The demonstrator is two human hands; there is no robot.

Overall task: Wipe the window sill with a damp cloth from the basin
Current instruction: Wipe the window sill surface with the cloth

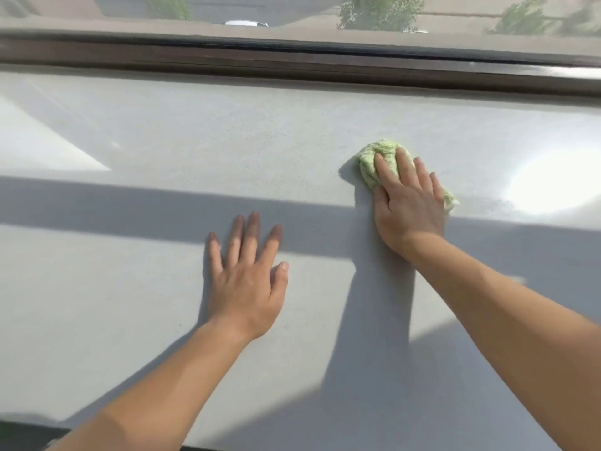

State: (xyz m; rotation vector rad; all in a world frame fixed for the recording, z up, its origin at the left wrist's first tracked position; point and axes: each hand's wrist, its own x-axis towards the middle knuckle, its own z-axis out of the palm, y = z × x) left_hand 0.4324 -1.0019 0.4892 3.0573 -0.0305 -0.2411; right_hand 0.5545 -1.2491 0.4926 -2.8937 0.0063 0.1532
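window sill, wide, white, smooth: long axis runs left-right across the head view, parallel to the dark brown window frame along its far edge. glass pane above the frame, blurred green trees outside.

pale green crumpled cloth sits on the sill right of centre, in the far half, well short of the frame. it is bunched into a lump, long axis diagonal: far-left end pokes out past the fingertips, near-right end sticks out from under the little-finger side of the hand.

right hand: palm down on the cloth, fingers laid nearly straight over it, pointing toward the window and slightly left. pressing it flat, not a fist grip. thumb mostly hidden.

left hand: relaxed, flat on bare sill, fingers spread and pointing at the window, holds nothing. nearer than the right hand, well apart from the cloth.

broad shadow band crosses the sill left-right, covering the left fingertips. bright glare patch just right of the cloth; wet or not, cannot tell.
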